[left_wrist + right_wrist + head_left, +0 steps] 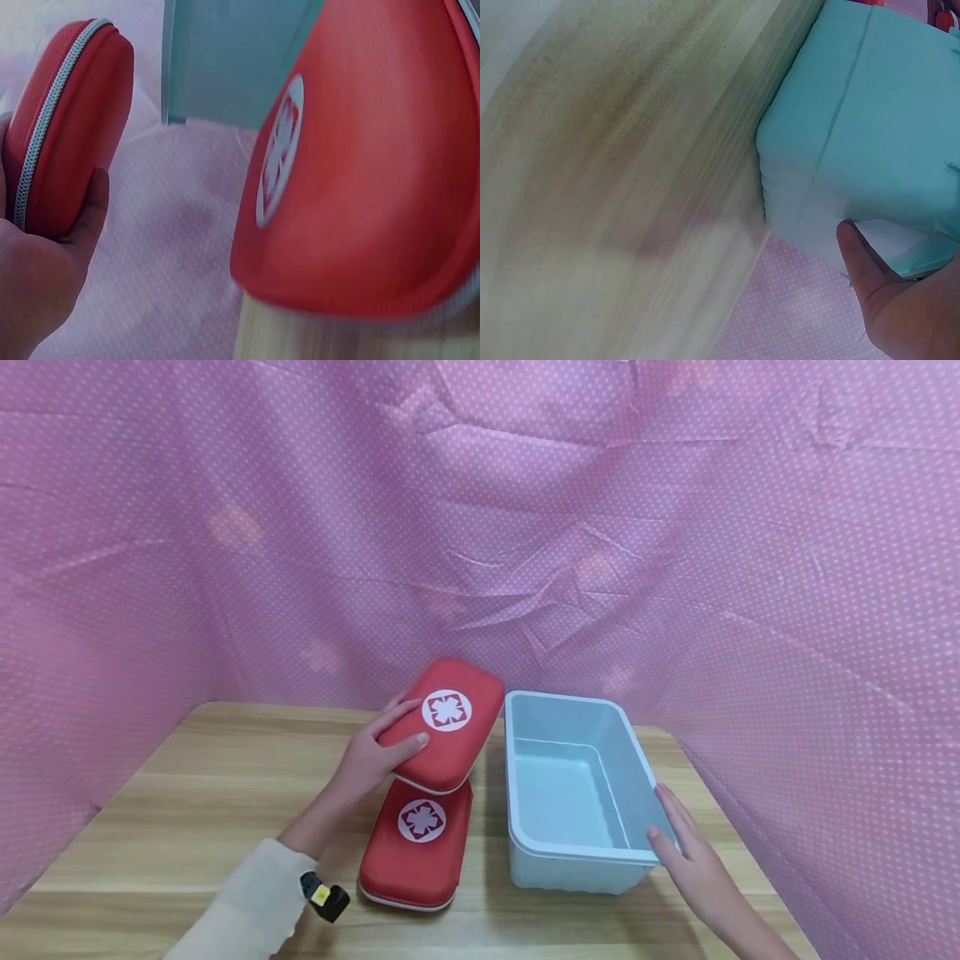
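Note:
My left hand [371, 752] grips a red zippered first-aid case [450, 752] by its left side, thumb on top near the white emblem. This case is tilted, and in the head view it overlaps the far end of a second red first-aid case [412, 868] lying on the table. In the left wrist view, the held case [82, 112] shows its pale zipper, while the other case [360, 172] fills the right side. At the near right corner of a light blue plastic bin [585, 872], my right hand [693, 860] holds the rim; its thumb [866, 262] shows against the wall.
The bin stands on the wooden table [247, 777], to the right of both cases, its inside bare. A pink dotted cloth [480, 527] hangs behind the table and along both sides. A small black device [325, 896] is strapped at the left wrist.

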{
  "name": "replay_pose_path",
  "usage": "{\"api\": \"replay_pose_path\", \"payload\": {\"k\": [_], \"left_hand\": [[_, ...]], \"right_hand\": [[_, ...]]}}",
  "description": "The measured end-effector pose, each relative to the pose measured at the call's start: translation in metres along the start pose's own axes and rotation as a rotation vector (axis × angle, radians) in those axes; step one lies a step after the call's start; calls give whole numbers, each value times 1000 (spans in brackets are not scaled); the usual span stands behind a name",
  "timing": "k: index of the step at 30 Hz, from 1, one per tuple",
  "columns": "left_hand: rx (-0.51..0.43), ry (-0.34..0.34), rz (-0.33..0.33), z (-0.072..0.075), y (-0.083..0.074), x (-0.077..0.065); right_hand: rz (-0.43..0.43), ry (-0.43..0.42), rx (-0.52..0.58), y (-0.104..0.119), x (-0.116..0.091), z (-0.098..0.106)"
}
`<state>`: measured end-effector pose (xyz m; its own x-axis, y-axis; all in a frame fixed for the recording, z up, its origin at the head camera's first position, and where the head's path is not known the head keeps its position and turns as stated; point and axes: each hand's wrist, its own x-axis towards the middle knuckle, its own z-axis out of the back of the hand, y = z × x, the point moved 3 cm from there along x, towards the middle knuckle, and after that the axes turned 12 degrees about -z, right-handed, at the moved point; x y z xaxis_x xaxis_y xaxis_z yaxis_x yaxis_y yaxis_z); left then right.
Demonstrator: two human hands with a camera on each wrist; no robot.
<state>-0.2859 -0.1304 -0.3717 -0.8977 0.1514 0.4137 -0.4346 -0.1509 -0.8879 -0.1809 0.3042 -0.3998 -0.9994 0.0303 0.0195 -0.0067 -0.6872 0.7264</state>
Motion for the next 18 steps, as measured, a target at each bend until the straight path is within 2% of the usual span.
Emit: {"api": "replay_pose_path", "payload": {"k": [6,13,18], "left_hand": [[-63,-60,-11,-29,-6,4],[3,-99,-50,-59,-20,5],[19,-125,-22,-79,-25,4]], "right_hand": [[5,2,16,-2,0,1],[13,-9,19,-2,0,1],[0,-12,11,1,0,2]]}}
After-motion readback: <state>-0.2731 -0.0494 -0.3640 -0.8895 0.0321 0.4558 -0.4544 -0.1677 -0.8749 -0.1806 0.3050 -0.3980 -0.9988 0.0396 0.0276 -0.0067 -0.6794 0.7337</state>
